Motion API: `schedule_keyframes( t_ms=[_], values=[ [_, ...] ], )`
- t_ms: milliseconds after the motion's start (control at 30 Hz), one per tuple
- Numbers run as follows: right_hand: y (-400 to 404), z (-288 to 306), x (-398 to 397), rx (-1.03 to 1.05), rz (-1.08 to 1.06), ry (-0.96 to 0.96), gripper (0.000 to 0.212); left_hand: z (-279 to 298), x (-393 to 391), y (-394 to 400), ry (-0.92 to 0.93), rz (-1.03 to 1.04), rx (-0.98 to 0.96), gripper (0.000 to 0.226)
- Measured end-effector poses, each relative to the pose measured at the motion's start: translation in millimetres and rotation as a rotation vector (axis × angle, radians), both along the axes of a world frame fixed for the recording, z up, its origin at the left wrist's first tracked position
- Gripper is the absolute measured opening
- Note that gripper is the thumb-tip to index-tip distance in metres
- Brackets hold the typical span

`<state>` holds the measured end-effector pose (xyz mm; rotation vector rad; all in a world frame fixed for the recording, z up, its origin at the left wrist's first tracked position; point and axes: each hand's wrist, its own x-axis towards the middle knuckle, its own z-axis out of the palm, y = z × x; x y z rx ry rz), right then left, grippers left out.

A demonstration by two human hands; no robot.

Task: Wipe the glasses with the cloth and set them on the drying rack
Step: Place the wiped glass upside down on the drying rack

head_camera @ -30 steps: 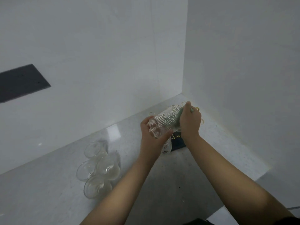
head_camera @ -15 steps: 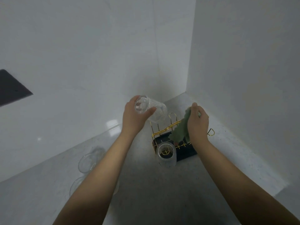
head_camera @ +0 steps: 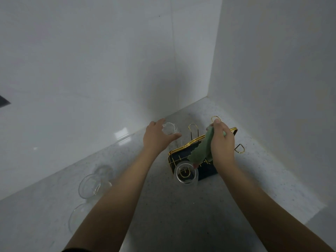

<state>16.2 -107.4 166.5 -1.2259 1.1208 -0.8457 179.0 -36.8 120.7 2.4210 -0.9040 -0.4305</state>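
Holding a glass (head_camera: 169, 128) in your left hand (head_camera: 157, 138), you have the fingers curled over its far side and the thumb pointing across its near side, so the grip closes round it. The glass sits at the left end of the rack (head_camera: 192, 157), just left of a gold loop (head_camera: 193, 126); whether it already rests on a peg you cannot tell. Your right hand (head_camera: 222, 142) is closed on the green cloth (head_camera: 201, 151), which hangs from under the fingers down and to the left of the palm, over the rack's dark tray. Just below the cloth's lower tip, another glass (head_camera: 185, 173) stands upside down on the rack's near corner. Well left of your left fingers, beyond the forearm, more glasses (head_camera: 91, 186) lie on the counter (head_camera: 190, 215). A second gold loop (head_camera: 240, 148) pokes out just right of your right hand.
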Motion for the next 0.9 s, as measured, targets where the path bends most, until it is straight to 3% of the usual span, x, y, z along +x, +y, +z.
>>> schedule_keyframes(
  t_ms=[200,900],
  values=[
    [-0.5,-2.7,3.2,0.049,-0.026,-0.005,0.035,-13.8,-3.6,-3.2,0.037,-0.024,0.059,0.087],
    [12.3,0.1,-4.1,0.010,0.001,-0.002,0.038,-8.6,-13.1,7.0,0.174,0.050,-0.043,0.084]
  ],
)
